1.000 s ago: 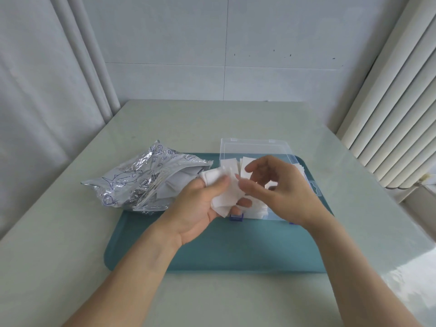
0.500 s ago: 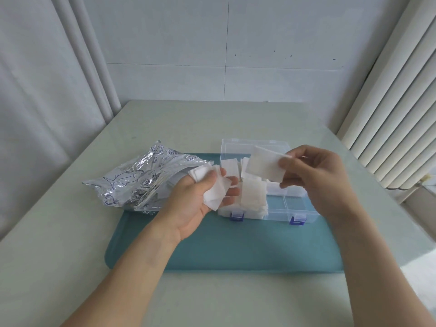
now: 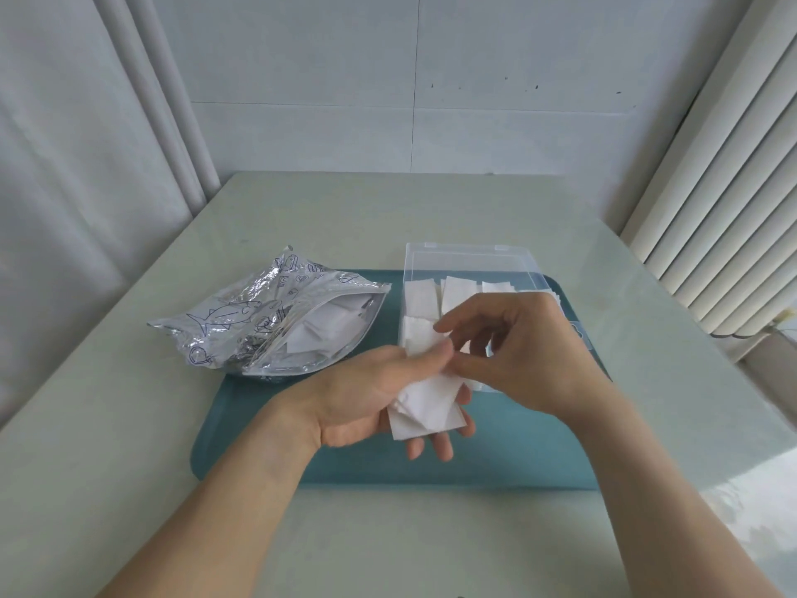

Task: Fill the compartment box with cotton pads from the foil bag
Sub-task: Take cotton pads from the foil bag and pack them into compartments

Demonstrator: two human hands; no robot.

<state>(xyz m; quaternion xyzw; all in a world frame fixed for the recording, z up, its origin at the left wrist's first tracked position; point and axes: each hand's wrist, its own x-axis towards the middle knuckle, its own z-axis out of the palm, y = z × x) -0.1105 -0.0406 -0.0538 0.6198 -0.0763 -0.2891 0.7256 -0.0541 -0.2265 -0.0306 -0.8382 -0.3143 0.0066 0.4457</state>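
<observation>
My left hand [image 3: 371, 399] lies palm up over the tray and holds a small stack of white cotton pads [image 3: 427, 407], thumb on top. Fingertips of my right hand [image 3: 513, 351] pinch the top pad of that stack at its far edge. Behind both hands stands the clear compartment box [image 3: 470, 269], lid raised, with white pads in its left and middle compartments; its front is hidden by my hands. The silver foil bag [image 3: 267, 321] lies open to the left, more pads showing in its mouth.
Box and bag rest on a teal tray [image 3: 509, 463] on a pale green table [image 3: 129, 425]. Curtains hang at the left, a blind at the right, a white wall behind.
My right hand, which held one pad above the box, has come back without it and now pinches the stack. My left hand moved right and toward me with the stack.
</observation>
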